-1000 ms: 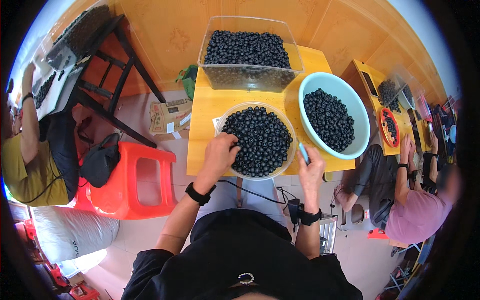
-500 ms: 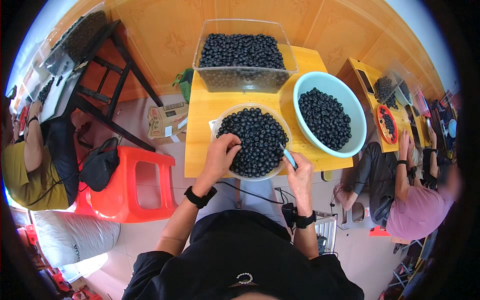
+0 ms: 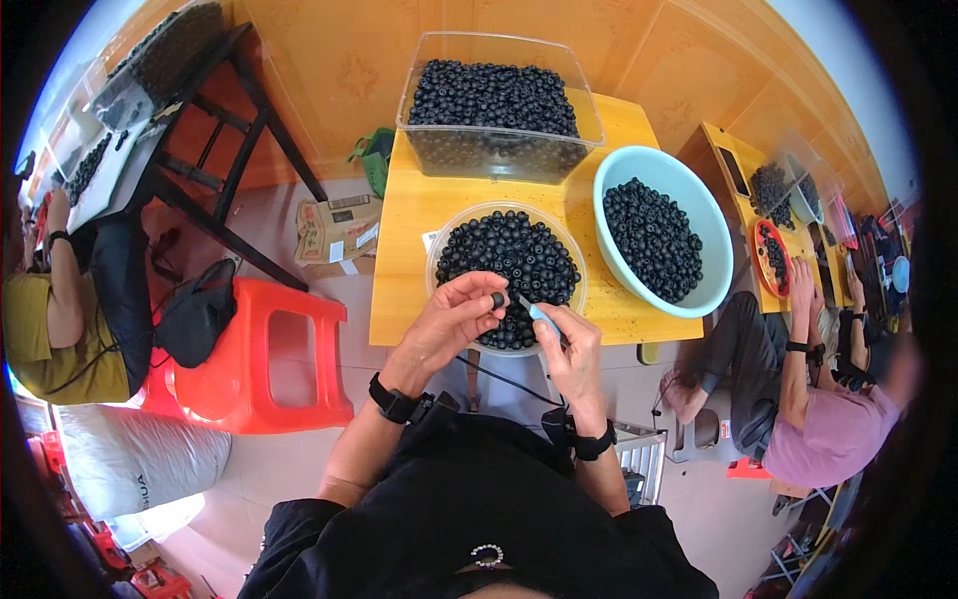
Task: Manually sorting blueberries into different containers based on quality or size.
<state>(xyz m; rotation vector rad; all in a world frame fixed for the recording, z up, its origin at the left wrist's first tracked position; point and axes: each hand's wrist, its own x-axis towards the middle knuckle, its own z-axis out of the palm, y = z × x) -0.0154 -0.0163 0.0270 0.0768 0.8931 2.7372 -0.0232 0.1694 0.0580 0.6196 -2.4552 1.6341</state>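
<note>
Between the thumb and fingers of my left hand is one small round black piece, bead-like. My right hand is closed round the light-blue handle of a small slim tool. Its thin tip points at the black piece; whether they touch is too small to tell. Both hands are over the near part of a clear round tub, filled with more such black pieces, several showing a hole. Beside it on the right stands a pale blue basin holding a heap of the same pieces.
A clear rectangular bin of black pieces stands at the back of the yellow wooden table. Red stools stand on the left. A person sits at far left, another person at right. A cardboard box lies on the floor.
My left hand has lifted a black piece from the tub's left side and moved right. My right hand has moved left with the blue-handled tool, so the two hands are closer together.
</note>
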